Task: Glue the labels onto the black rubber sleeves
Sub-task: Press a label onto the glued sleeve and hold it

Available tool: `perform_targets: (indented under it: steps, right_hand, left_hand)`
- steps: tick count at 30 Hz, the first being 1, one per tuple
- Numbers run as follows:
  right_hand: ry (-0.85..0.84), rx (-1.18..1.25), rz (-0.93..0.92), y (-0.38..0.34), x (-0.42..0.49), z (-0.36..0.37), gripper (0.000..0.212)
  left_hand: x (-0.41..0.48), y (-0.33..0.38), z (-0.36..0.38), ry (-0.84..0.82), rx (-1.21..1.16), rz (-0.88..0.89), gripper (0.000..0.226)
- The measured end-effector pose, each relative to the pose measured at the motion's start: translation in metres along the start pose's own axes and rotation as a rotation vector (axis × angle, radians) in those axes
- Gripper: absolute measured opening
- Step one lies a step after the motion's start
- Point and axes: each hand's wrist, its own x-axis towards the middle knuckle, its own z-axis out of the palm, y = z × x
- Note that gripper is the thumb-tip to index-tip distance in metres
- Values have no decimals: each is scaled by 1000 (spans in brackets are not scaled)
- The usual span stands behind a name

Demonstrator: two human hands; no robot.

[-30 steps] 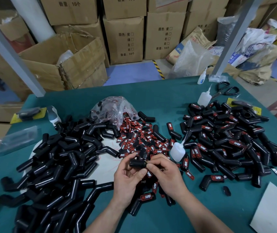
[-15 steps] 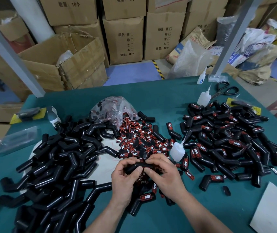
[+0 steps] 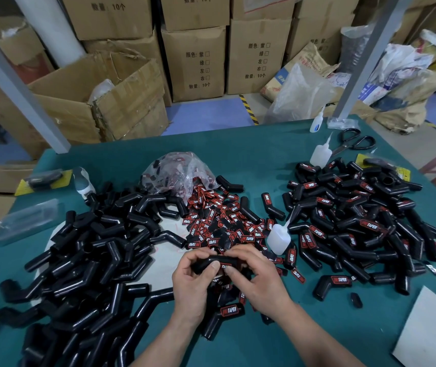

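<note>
My left hand point(image 3: 194, 282) and my right hand point(image 3: 256, 280) together grip one bent black rubber sleeve point(image 3: 213, 261) above the green table point(image 3: 251, 160). A red-and-black label point(image 3: 226, 266) sits on the sleeve under my right thumb. Behind my hands lies a heap of loose red labels point(image 3: 219, 223). Unlabelled sleeves point(image 3: 92, 250) pile up on the left. Labelled sleeves point(image 3: 357, 215) lie heaped on the right. A small glue bottle point(image 3: 278, 238) stands just right of the label heap.
A clear bag of labels point(image 3: 179, 168) lies behind the heap. Two more glue bottles point(image 3: 320, 153), scissors point(image 3: 354, 141) and a white card point(image 3: 434, 332) occupy the right side. Cardboard boxes point(image 3: 195, 59) and metal posts point(image 3: 370, 56) stand beyond the table.
The sleeve between my hands has turned from end-on to lying sideways, and my hands have dropped slightly toward me. A label now shows on it under my right thumb.
</note>
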Motion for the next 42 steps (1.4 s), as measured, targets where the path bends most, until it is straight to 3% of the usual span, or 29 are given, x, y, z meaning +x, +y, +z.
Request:
perform_targets:
  steps: [20,32,37,42]
  right_hand:
    - [114,37,-103,3,-4,1,22]
    - [136,191,10,7,-1,1,20]
    - [124,27,-77,10,-2,2,21]
    - [44,-290,-360,11,1,4,16]
  left_hand:
    - [-4,-1,1,-74,121,91,13]
    - [-5,-2,1,-123,159,98,21]
    - [-6,-2,4,-92,183,80,25]
    - [-7,-1,3,-61,171,42,29]
